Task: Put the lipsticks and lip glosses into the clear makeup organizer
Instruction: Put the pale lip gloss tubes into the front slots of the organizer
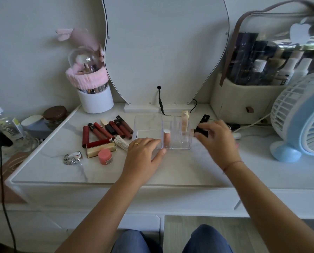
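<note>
1. Left zone of the white tabletop (152,172): a group of dark red lip glosses (105,132) lay flat and loosely fanned, well apart from the organizer. One cream-and-gold lipstick (100,149) lay crosswise just in front of the group, with a small pink jar (105,156) touching its front edge. A white brush cup (96,100) stood behind the group, against the wall.

2. Centre zone: the clear makeup organizer (178,143) stood in front of the mirror base (143,108). A pink tube with a white cap (167,138) stood upright in a front compartment. A cream tube (185,121) stood upright in a rear compartment.

3. The left hand (143,156) rested at the organizer's front left corner. Its fingers were extended and lay against the clear wall, and the thumb touched the tabletop along the front edge. It gripped nothing.

4. The right hand (216,141) was positioned at the organizer's right end. Its fingers were curled around a black lipstick (204,119), which was tilted, its upper end projecting above the fingers. The frame was blurred here, so contact between the lipstick and the organizer could not be determined.

5. Right zone: a blue-and-white fan (298,115) stood at the table edge.
</note>
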`<state>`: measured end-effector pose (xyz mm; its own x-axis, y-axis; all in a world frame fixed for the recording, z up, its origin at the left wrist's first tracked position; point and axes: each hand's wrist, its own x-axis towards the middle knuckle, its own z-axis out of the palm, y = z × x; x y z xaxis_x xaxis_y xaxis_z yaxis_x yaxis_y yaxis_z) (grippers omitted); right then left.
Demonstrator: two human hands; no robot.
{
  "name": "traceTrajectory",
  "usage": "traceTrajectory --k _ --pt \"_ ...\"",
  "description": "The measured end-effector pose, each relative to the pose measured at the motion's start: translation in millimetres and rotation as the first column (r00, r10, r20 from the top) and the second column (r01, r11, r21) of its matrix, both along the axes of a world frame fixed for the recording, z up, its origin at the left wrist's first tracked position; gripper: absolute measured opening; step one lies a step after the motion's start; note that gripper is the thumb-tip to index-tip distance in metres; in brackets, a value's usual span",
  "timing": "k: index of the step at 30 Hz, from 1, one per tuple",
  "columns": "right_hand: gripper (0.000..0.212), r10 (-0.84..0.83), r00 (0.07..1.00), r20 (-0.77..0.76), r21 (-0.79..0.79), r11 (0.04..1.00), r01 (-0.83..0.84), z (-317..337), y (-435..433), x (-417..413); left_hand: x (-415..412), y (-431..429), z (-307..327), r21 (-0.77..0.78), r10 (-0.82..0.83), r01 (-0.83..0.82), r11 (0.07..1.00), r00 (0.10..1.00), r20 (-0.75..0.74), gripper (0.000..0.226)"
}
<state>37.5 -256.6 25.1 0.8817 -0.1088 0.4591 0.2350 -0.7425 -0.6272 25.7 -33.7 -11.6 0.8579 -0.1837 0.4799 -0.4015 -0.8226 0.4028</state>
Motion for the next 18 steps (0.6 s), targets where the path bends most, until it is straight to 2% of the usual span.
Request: traceTrajectory --k 3,6,9,13,18 --pt "0.038 -0.235 0.966 -0.105 0.012 0.971 0.238 -4.6 -42.5 -10.1 3.1 0.1 0.1 -0.012 0.004 -0.004 1.000 1.000 -0.010 0.035" --pt "0.044 -0.339 0.910 -0.237 -0.060 0.940 0.335 -13.1 -65.8 -18.1 5.9 0.3 -0.6 0.010 0.007 -0.007 1.000 0.999 -0.032 0.036" --pt "0.040 -0.358 0.876 -0.323 -0.098 0.933 0.345 -16.5 -70.3 -21.4 7.2 2.6 -1.8 0.048 -0.005 0.008 0.999 0.998 -0.055 0.040" --pt "0.024 -0.346 0.876 -0.335 -0.148 0.938 0.314 -16.7 -66.1 -24.0 7.9 6.9 -1.3 0.087 -0.015 0.022 0.996 0.997 -0.079 0.044" --pt "0.015 -0.246 0.919 -0.307 -0.029 0.968 0.249 -13.4 -55.6 -29.1 7.3 7.3 -2.9 0.105 -0.013 0.021 0.994 0.997 -0.076 0.046"
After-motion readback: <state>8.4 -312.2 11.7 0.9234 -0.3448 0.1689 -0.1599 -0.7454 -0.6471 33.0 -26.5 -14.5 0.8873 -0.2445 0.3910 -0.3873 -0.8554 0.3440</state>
